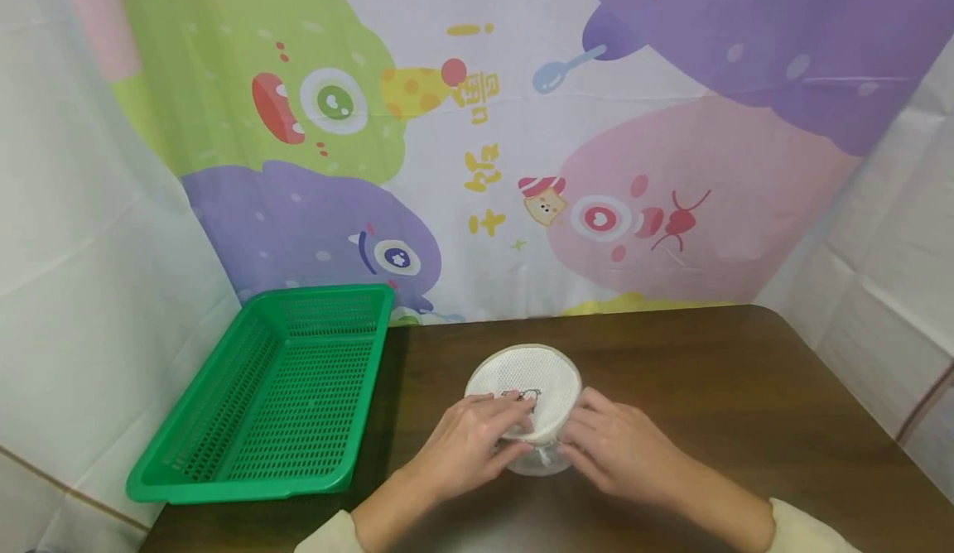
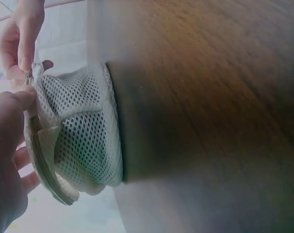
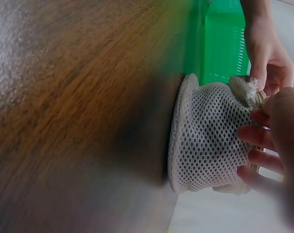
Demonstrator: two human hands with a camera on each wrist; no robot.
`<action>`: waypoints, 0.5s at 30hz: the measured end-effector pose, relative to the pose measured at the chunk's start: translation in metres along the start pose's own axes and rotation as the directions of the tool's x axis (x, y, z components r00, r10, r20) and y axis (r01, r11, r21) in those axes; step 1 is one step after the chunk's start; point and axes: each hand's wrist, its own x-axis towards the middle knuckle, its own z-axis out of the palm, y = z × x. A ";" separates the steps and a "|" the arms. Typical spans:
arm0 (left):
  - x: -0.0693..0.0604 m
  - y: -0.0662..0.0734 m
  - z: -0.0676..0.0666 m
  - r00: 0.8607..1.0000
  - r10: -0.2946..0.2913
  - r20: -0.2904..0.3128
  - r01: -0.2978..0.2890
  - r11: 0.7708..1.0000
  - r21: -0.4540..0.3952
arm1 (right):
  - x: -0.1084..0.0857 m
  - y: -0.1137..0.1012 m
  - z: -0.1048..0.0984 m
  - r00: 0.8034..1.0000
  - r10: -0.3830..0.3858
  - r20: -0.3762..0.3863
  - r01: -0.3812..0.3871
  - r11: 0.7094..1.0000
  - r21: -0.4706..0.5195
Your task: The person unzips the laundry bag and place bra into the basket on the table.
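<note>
A round white mesh laundry bag (image 1: 550,371) stands on the table in the head view, with a small dark drawing on its lid. My left hand (image 1: 473,441) lies over the near left of the lid, fingers on top and thumb below the rim, pinching the edge. At the right side of the rim, my right hand (image 1: 622,449) pinches the zipper edge. The left wrist view shows the zipper (image 2: 45,170) running round the rim, a gap beneath part of it, and the mesh side (image 2: 86,136). The zipper pull itself is mostly hidden by fingers.
To the left stands a green plastic basket (image 1: 298,404) with slotted walls. The brown wooden table (image 1: 693,371) extends to the right of the bag. Behind it hangs a cartoon-printed cloth (image 1: 477,271), and pale sheets (image 1: 97,230) hang at both sides.
</note>
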 end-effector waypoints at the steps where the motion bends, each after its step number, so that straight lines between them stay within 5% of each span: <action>1: 0.000 0.000 0.000 1.000 0.004 -0.003 -0.004 1.000 0.000 | 0.000 0.000 0.000 1.000 0.001 0.001 -0.001 1.000 0.000; 15: -0.006 -0.005 -0.002 1.000 -0.022 0.000 0.022 1.000 -0.019 | -0.005 0.003 0.003 0.999 0.027 -0.031 -0.027 1.000 -0.001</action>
